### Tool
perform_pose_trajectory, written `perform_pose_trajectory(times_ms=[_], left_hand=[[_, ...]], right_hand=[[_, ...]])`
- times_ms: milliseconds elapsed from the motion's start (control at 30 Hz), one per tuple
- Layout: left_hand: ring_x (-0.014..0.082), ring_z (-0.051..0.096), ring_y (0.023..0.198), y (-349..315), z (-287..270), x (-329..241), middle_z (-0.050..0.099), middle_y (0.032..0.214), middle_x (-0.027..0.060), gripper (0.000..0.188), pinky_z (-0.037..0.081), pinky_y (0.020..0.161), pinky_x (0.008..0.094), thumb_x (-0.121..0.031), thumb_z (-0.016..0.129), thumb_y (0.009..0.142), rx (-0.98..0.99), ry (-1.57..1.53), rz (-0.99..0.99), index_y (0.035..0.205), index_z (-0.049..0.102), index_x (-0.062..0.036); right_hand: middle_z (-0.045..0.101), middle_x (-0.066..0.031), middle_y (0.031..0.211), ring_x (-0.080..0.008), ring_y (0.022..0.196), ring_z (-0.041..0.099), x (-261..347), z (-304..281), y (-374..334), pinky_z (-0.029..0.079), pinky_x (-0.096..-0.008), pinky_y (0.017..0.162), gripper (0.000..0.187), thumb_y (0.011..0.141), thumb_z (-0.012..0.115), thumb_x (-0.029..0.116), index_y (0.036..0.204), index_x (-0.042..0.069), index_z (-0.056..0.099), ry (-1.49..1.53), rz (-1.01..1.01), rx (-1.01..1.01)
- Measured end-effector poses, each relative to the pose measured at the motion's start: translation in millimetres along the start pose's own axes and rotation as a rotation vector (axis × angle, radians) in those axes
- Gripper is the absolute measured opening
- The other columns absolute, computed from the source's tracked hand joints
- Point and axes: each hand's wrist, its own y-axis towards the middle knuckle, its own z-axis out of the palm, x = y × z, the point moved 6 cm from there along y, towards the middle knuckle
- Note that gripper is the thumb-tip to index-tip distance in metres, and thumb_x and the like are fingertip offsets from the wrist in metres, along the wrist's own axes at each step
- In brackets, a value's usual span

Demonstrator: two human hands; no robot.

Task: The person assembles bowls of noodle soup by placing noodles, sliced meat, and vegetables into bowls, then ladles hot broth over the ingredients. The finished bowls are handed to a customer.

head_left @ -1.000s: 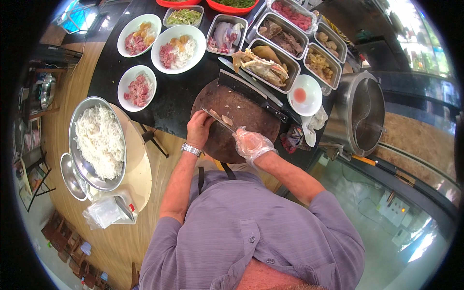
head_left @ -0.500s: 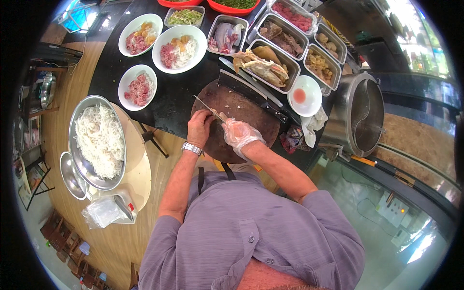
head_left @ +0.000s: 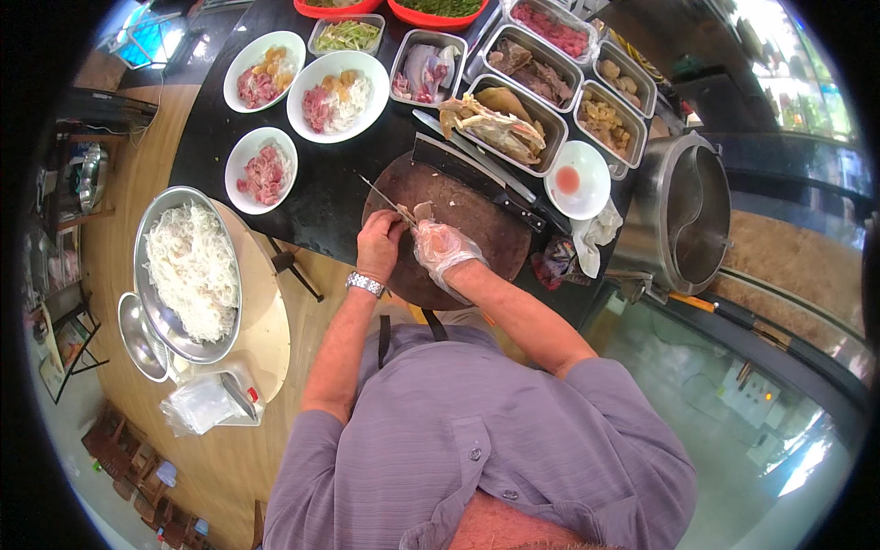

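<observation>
Over the round brown chopping board (head_left: 486, 234) my two hands meet near its left side. My right hand (head_left: 445, 249), in a clear plastic glove, is closed at the lower end of a thin knife (head_left: 380, 194), whose blade slants up to the left. My bare left hand (head_left: 379, 246), with a metal watch at the wrist, has its fingers pinched together against the blade's lower part. What they hold is too small to make out. A brownish piece of meat (head_left: 423, 211) lies at my gloved fingertips. Across the board's far edge rests a broad cleaver (head_left: 458, 167) with a black handle.
Beyond the board stand metal trays of meat (head_left: 534, 69) and a white bowl with pink liquid (head_left: 587, 197). White bowls of meat and noodles (head_left: 364, 128) are at the far left. Left of me is a large metal bowl of white noodles (head_left: 229, 321); at right, a steel pot (head_left: 632, 247).
My gloved right hand has moved slightly left, closer to my left hand. The knife's tip has shifted a little up and left. The whole view has shifted slightly.
</observation>
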Motion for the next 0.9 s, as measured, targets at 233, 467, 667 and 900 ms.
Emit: perform_pose_trajectory(times_ms=[233,467,667,900], left_hand=[[0.0272,0.069,0.087,-11.1,-2.4,1.9,0.067,0.110,0.0137,0.022,0.058,0.076,0.0366,-0.002,0.072,0.088,0.020,-0.060,-0.109,0.108,0.062,0.0000],[0.0239,0.067,0.080,-9.9,-0.2,10.3,0.064,0.111,0.0143,0.027,0.058,0.073,0.0351,-0.003,0.071,0.088,0.098,-0.077,-0.231,0.114,0.061,-0.0004],[0.0316,0.066,0.100,7.0,3.4,-7.6,0.058,0.127,0.0176,0.050,0.057,0.085,0.0406,-0.007,0.070,0.086,0.107,-0.032,-0.144,0.134,0.057,-0.0056],[0.0381,0.061,0.113,26.0,22.1,-28.3,0.053,0.133,0.0149,0.067,0.056,0.093,0.0471,-0.016,0.085,0.077,0.223,0.246,-0.033,0.138,0.058,-0.0134]], right_hand=[[0.072,-0.0268,0.102,-0.0467,0.096,0.070,10.8,-15.6,-18.2,0.055,-0.0551,0.082,0.032,0.104,0.050,0.030,0.115,0.006,0.068,0.056,0.090,-0.014],[0.071,-0.0272,0.110,-0.0474,0.102,0.067,12.5,-37.6,-36.9,0.053,-0.0550,0.089,0.035,0.103,0.051,0.029,0.128,0.009,0.066,0.110,0.067,0.061],[0.071,-0.0269,0.103,-0.0473,0.091,0.069,-18.3,-76.1,-69.8,0.055,-0.0553,0.080,0.036,0.102,0.055,0.028,0.130,0.008,0.065,-0.006,0.141,-0.320],[0.068,-0.0217,0.099,-0.0384,0.090,0.070,-60.5,-75.9,-65.6,0.057,-0.0496,0.078,0.059,0.096,0.063,0.029,0.145,-0.002,0.050,-0.315,0.115,-0.462]])
